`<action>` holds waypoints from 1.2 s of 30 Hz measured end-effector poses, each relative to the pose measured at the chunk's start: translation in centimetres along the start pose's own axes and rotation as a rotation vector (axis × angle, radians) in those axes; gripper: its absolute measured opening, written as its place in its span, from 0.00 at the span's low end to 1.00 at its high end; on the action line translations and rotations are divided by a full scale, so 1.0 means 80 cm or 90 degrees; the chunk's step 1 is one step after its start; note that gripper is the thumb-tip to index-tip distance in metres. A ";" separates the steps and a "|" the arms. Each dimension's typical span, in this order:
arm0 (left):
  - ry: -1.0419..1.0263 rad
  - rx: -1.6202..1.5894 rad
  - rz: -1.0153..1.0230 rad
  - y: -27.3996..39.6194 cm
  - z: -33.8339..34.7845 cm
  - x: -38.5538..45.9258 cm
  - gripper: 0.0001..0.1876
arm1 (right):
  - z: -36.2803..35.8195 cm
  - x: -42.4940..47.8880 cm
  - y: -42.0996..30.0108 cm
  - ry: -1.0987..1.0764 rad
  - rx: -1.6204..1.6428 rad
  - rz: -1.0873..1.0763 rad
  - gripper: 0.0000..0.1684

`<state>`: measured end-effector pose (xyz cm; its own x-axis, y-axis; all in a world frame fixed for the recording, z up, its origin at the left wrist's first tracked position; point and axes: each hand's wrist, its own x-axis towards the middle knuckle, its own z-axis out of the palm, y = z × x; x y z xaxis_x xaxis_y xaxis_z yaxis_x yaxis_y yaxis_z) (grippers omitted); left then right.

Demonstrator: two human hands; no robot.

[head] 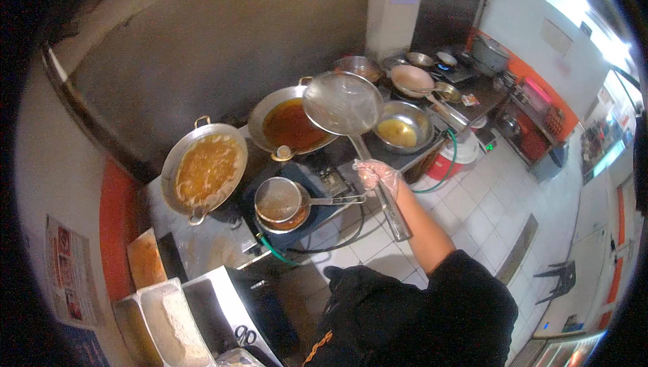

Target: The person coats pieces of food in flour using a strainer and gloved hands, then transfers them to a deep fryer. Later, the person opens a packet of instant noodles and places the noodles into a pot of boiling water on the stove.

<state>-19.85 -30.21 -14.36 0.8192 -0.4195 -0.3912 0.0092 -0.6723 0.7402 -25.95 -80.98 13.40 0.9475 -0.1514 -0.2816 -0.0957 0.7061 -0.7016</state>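
My right hand [378,177], in a clear plastic glove, grips the metal handle of a large round mesh skimmer [343,104]. The skimmer's head is raised over the right side of a wide wok of dark reddish-brown oil [291,126] and hides part of it. My left hand is out of view. Before me on the left, a two-handled wok [207,169] holds bubbling golden oil with pale pieces at its edge. Nearer to me, a smaller long-handled strainer [278,200] rests on a pot. A steel bowl [402,126] with yellowish liquid stands right of the skimmer.
A frying pan [412,81], several bowls and a lit burner [445,67] sit along the far counter. Green gas hoses [452,164] hang at the counter edge near a red-and-white container [450,162]. At lower left are a metal tray of pale powder [177,326] and black-handled scissors [245,335].
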 end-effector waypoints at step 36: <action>0.125 -0.101 0.336 0.448 0.128 0.072 0.22 | -0.071 0.042 -0.105 0.000 -0.174 -0.084 0.35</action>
<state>-20.72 -62.99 4.33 0.8266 -0.5421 0.1508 -0.3564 -0.2971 0.8858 -23.66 -91.37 14.67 0.9572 -0.2293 -0.1765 -0.0503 0.4686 -0.8820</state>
